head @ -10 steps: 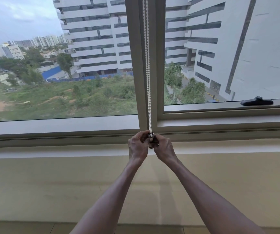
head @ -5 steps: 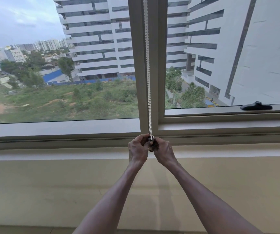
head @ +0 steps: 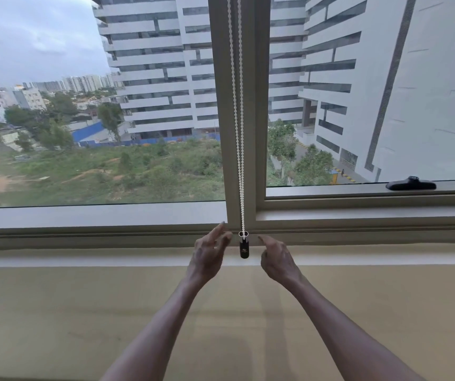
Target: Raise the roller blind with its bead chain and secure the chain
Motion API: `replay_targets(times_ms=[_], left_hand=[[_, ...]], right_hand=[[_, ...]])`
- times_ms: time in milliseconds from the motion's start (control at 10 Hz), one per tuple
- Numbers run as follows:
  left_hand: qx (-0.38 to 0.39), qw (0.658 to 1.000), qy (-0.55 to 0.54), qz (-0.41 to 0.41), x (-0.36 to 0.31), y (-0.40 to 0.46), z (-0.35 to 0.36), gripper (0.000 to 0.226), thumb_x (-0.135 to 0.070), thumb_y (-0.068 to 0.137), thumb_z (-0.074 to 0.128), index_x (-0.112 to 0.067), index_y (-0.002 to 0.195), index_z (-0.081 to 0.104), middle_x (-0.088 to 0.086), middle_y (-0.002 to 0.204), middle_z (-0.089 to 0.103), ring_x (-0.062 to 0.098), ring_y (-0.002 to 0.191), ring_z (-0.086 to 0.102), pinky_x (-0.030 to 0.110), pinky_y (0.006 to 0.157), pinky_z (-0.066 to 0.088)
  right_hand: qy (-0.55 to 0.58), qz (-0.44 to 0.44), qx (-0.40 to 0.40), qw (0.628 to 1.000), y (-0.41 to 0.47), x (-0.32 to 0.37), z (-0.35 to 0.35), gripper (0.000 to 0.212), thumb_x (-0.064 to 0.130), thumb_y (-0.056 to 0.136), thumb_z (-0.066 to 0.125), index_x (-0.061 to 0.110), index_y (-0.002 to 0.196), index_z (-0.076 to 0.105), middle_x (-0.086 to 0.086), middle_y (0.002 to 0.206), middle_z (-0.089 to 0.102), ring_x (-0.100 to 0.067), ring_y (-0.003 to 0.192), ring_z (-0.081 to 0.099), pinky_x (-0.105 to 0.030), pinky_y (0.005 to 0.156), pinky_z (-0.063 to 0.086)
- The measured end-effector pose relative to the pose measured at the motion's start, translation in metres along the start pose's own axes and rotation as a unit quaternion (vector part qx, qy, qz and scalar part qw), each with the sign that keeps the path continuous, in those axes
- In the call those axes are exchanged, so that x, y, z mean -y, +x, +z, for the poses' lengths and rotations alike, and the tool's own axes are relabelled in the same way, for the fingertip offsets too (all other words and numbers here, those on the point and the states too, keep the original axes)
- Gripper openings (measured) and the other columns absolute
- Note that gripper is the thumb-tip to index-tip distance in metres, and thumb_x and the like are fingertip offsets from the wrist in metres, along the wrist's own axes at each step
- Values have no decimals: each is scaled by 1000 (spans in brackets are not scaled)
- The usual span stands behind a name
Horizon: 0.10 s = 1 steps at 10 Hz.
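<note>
A white bead chain (head: 237, 127) hangs as a doubled loop down the grey window mullion (head: 257, 105). Its lower end passes through a small ring on a black cylindrical weight (head: 244, 248), which hangs free in front of the sill. My left hand (head: 209, 253) is just left of the weight, fingers spread and pointing up, apart from the chain. My right hand (head: 277, 257) is just right of the weight, fingers loosely curled and apart, holding nothing. The roller blind itself is out of view above the frame.
A black window handle (head: 410, 185) lies on the lower frame of the right pane. The white sill (head: 83, 259) runs across under the window, with a beige wall (head: 83, 325) below it. Tall white buildings and green ground show through the glass.
Both hands were closed together around the chain's lower end and weight; now they have let go and moved apart to either side, leaving the black weight hanging free.
</note>
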<state>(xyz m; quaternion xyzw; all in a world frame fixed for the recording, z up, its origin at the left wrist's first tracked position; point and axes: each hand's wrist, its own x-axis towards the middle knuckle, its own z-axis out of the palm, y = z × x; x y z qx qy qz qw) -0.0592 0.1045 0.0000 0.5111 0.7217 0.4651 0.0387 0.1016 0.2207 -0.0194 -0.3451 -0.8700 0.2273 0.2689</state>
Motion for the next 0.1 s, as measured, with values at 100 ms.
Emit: replay_targets(times_ms=[100], left_hand=[[-55, 997, 54, 18, 2, 3, -11, 62, -51, 100, 30, -11, 145, 43, 9, 147, 49, 20, 138, 44, 23, 109, 31]], right_hand=[[-57, -13, -69, 996, 2, -2, -2, 44, 0, 90, 41, 1, 132, 51, -20, 125, 62, -36, 120, 54, -40, 95, 46]])
